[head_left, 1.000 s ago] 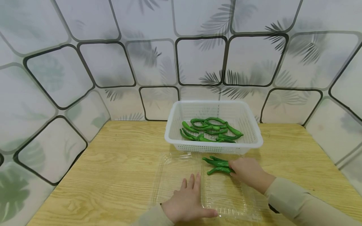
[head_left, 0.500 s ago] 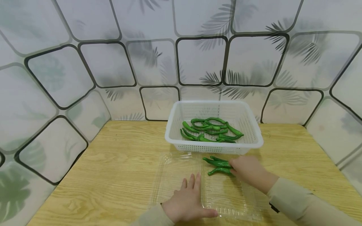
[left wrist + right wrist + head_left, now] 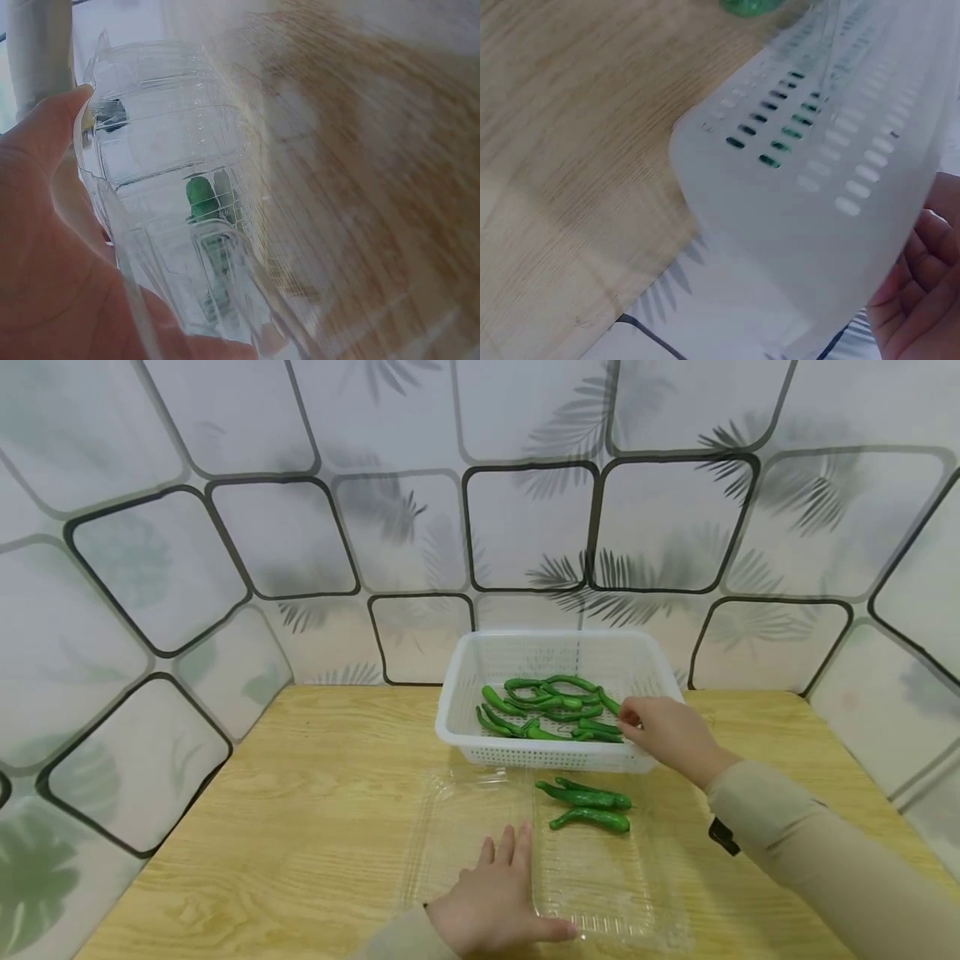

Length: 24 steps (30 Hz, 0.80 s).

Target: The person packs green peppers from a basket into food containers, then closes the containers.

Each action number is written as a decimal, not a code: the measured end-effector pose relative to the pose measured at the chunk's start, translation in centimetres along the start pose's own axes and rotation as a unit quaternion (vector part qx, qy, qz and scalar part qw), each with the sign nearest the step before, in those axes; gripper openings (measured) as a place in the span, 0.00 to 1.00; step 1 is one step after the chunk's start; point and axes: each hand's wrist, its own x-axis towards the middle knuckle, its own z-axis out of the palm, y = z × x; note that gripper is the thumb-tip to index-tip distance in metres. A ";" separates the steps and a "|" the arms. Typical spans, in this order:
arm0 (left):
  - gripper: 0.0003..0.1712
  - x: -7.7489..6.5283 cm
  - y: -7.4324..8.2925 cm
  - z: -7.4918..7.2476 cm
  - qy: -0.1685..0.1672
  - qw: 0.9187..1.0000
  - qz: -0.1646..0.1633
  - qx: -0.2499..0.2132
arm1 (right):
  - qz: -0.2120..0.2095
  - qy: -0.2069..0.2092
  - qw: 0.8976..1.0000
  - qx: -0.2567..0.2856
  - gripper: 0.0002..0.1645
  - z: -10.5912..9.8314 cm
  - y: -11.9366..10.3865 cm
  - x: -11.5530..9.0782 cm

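Observation:
In the head view my left hand (image 3: 487, 893) lies with spread fingers on a clear plastic clamshell box (image 3: 592, 881), which lies unfolded. Three green peppers (image 3: 585, 797) lie in the box's right half. In the left wrist view the thumb and fingers lie along the edge of the clear box (image 3: 150, 142), and a pepper (image 3: 201, 199) shows through it. My right hand (image 3: 671, 735) reaches over the right rim of a white perforated basket (image 3: 487, 743), fingers bent beside a pepper (image 3: 609, 702). Whether they pinch it is hidden. The right wrist view shows bent fingers (image 3: 930, 262) beyond the basket wall (image 3: 780, 232).
Several green peppers (image 3: 555, 702) lie in the basket, which stands against the patterned wall covering (image 3: 420, 635) at the back. The wooden tabletop (image 3: 322, 793) extends to both sides. The box sits just in front of the basket.
The right hand has let go of the peppers in the box and moved up and away into the basket's right side. The left hand stays in place.

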 end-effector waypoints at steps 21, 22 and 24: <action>0.70 0.2 0.1 0.5 0.008 1.000 -0.008 0.000 | -0.007 -0.202 0.979 0.005 0.10 2.8 3.6 4.9; 0.70 0.2 0.1 0.5 0.006 1.000 -0.010 -0.002 | -0.016 -0.210 0.978 0.000 0.12 3.0 3.7 5.0; 0.70 0.3 0.1 0.6 0.003 1.000 -0.011 -0.003 | -0.027 -0.230 0.973 -0.006 0.13 3.4 3.7 5.2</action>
